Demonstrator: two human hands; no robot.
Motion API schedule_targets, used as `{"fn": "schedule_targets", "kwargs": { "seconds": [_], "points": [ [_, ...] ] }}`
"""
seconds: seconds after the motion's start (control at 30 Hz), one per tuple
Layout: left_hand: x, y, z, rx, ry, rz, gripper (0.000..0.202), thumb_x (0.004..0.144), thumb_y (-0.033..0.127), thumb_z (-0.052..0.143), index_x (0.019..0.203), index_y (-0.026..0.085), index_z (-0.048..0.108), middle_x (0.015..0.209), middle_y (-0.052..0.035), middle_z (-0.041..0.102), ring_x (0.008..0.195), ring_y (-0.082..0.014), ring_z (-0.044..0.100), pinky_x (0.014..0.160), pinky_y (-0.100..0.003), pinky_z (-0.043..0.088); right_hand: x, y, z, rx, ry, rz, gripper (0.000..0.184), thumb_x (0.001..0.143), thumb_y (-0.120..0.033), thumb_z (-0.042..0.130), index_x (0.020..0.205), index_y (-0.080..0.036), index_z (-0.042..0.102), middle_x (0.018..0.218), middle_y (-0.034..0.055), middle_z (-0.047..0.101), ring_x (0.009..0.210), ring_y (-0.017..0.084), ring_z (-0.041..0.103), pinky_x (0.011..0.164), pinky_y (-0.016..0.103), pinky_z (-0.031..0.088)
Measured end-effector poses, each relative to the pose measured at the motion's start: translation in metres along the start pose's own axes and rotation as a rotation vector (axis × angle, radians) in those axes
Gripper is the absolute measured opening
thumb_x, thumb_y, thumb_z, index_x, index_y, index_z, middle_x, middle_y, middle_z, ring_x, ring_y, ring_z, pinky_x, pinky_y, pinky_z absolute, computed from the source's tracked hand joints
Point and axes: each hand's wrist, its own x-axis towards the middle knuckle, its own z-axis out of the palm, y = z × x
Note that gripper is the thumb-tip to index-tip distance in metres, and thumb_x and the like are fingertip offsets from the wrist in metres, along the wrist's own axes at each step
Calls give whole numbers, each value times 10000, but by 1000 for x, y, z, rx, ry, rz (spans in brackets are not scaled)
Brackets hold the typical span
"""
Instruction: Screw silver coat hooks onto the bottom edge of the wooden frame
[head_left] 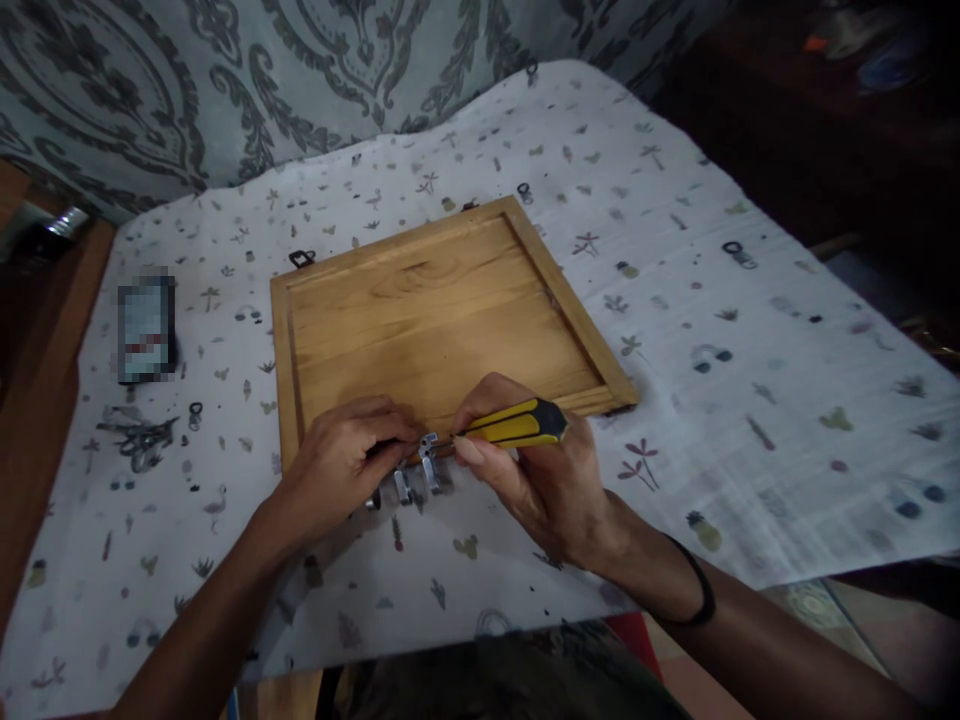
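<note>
A square wooden tray (435, 310) with a raised rim lies on the patterned white cloth. At its near edge sits a small metal bracket (429, 447), with more metal pieces (405, 488) just in front of it. My right hand (540, 470) is closed round a yellow-and-black screwdriver (517, 423), whose tip points left at the bracket. My left hand (341, 460) is curled at the tray's near rim, its fingertips pinched against the bracket from the left.
A phone (146, 328) lies on the cloth at the left, with a bunch of keys or metal parts (142, 440) below it. The cloth (750, 380) covers a table against a patterned wall. Dark furniture stands at the right.
</note>
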Motion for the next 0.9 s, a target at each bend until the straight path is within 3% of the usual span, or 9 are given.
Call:
{"fn": "schedule_targets", "kwargs": {
  "seconds": [0.17,0.57,0.9],
  "points": [
    [0,0,-1,14,-9,-16,164,963,126,622,906,199,758,899,-14,733,856,-167,685,771,-291,505,0,0,1,-1,15,-87,238,1064,-316,532,869,-197,599,775,15,644,682,136,610,587,257,500],
    [0,-1,-1,20,-9,-1,171,965,126,612,895,200,748,871,-13,725,834,-161,684,736,-276,500,0,-1,-2,-8,-34,-46,188,1059,-297,534,910,-205,601,800,25,668,692,141,631,593,265,532],
    [1,2,-3,17,-33,-37,174,966,148,614,929,219,769,894,-17,734,872,-175,698,756,-280,511,2,2,2,-26,-22,-78,293,1071,-372,512,851,-204,606,761,12,649,656,134,606,596,261,518]
  ]
}}
